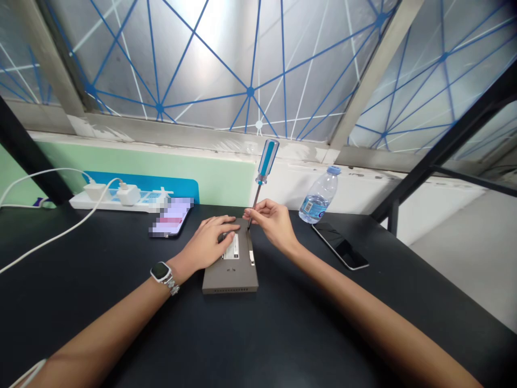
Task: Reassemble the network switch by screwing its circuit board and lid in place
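A flat grey-brown box-shaped device (230, 279) with a white label and a slotted front edge lies on the black table. My left hand (214, 240) rests on its top left part, fingers stretched out and spread across the surface. Between the fingertips of my right hand (272, 221) is the shaft of a screwdriver (267, 161). Its clear-and-blue handle points up, leaning slightly right. The tip comes down at the device's far right edge; whether it sits in a screw is too small to tell.
A water bottle (319, 196) and a dark phone (340, 245) are on the right. On the left lie a lit phone (172, 218) and a white power strip (121, 199) with plugs and a trailing white cable (60, 233). A wall and windows stand behind the table (169, 334).
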The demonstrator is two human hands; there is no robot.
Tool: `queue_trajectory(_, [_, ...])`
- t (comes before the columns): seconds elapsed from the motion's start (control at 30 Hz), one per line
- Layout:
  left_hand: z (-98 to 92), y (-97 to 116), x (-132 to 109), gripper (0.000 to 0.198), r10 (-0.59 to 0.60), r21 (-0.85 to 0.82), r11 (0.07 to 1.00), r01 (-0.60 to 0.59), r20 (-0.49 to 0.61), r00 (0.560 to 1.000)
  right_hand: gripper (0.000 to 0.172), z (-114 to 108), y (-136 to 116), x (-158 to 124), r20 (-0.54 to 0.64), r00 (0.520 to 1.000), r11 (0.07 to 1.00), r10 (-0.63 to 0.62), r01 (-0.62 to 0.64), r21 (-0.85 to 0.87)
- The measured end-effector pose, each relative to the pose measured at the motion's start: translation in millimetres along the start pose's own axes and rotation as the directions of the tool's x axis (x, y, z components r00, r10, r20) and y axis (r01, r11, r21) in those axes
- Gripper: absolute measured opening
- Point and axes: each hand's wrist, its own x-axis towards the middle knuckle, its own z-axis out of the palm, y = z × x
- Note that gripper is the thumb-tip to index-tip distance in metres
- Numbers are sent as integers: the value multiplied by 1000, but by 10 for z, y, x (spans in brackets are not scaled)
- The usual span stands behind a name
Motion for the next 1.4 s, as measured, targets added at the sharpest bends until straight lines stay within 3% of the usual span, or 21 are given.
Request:
queue_trajectory(0.4, [-11, 21, -1, 34, 1, 8, 1000, -1, 6, 1000, 30, -36, 25, 9, 188, 980, 994, -58, 74, -79])
queue_trajectory(0.53, [-14, 23, -2, 34, -4, 8, 1000, 4, 7, 1000, 28, -26, -2, 13, 140, 983, 969, -120, 146, -201])
queue_trajectory(0.67, [-16, 19, 3, 35, -1, 5, 1000, 1, 10, 1000, 28, -26, -46, 7, 69, 993, 963, -92, 106, -247])
queue_trajectory(1.1, [-28, 33, 8, 35, -4, 3, 1000, 3, 17, 1000, 12, -55, -53, -15, 42, 982, 897, -184, 186, -401])
queue_trajectory(1.4, [0, 0, 2, 34, 10, -2, 1000, -10, 1, 1000, 17, -35, -75, -5, 69, 990, 945, -126, 141, -295])
